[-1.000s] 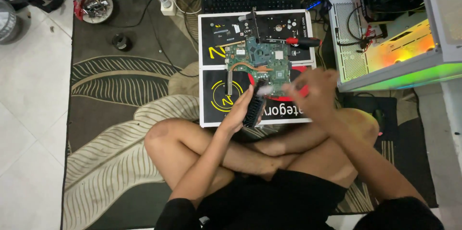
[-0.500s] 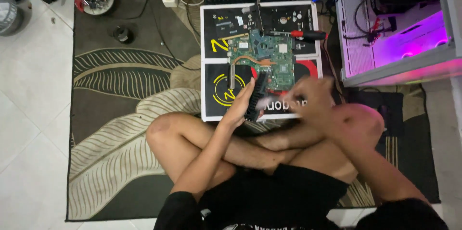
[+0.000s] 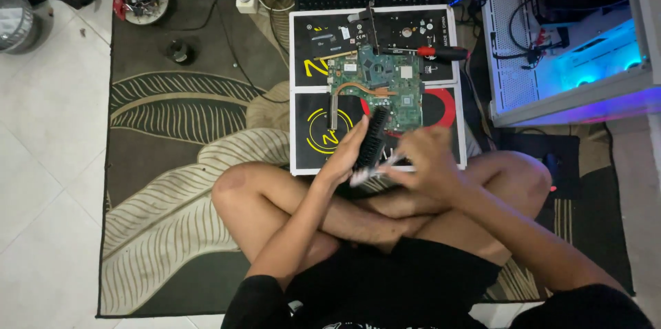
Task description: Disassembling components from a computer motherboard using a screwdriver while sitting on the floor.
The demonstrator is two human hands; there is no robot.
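Now L hand (image 3: 342,157) grips black fan (image 3: 372,139)

Black ribbed plastic part (image 3: 372,139), matt; green circuit board (image 3: 377,93) with copper pipe (image 3: 363,86); woven patterned rug (image 3: 175,136); glossy white floor tiles (image 3: 48,163).

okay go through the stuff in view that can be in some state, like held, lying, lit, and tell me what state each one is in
left hand: gripping the black finned part
black finned part: held up, tilted, above the mat
right hand: closed on a pale, blurred tool
green circuit board: lying flat on the mat, bare
red-handled screwdriver: lying unused on the mat
computer case: side open, lit blue inside
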